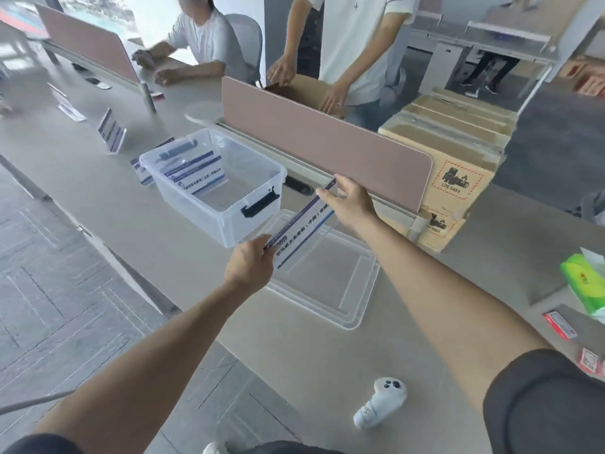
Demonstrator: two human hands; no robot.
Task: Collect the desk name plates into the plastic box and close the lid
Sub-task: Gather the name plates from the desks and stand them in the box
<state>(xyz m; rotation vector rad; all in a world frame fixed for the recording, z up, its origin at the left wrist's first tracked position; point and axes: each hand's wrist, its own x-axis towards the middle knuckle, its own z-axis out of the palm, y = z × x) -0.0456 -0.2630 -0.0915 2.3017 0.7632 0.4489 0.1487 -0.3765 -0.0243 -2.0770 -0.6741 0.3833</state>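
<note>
Desk [137,224] runs across frame. Clear plastic box [214,183] at 10 o'clock of centre, open, at least one name plate inside [196,173]. Lid [322,283] flat on desk, 5 o'clock of box, just beside it. Held name plate [302,224] up in the air over the lid's far edge, tilted. Left hand [250,263] fingers closed on its near end, right hand [350,199] pinching far end. Two more plates standing at 10 o'clock [113,131], [67,101]. White controller [381,403] at 6 o'clock.
</note>
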